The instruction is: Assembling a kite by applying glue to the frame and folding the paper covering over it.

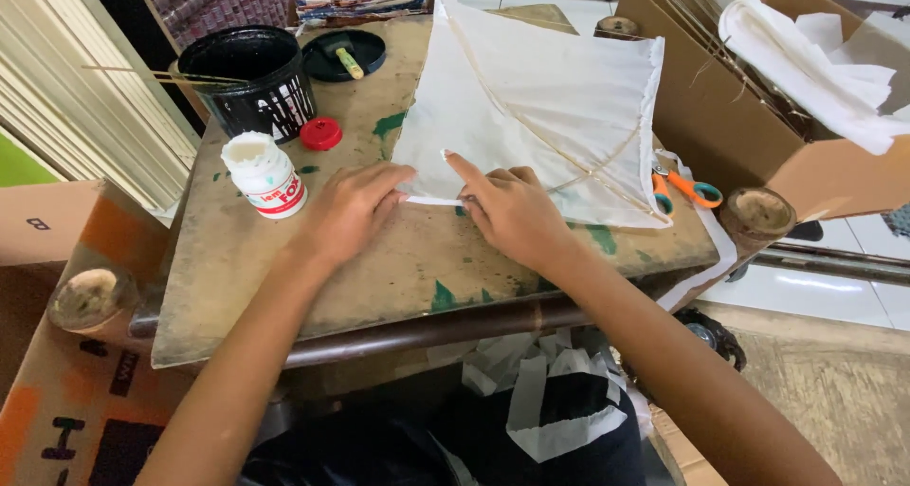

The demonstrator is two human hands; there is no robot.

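Observation:
A white paper kite (559, 97) with crossed thin bamboo sticks lies on a worn wooden board (379, 258). My left hand (353, 206) lies flat on the board, its fingertips pressing the kite's near edge. My right hand (510, 206) rests on the same edge just to the right, index finger stretched out along the folded paper border. Neither hand grips anything. A white glue bottle (265, 175) stands open left of my left hand, with its red cap (321, 133) lying behind it.
A black bucket (254, 76) with thin sticks across its rim stands at the back left, a black lid (343, 55) beside it. Orange-handled scissors (687, 190) lie by the kite's right corner. A cardboard box (720, 97) holding white paper stands at right. Paper scraps lie on my lap.

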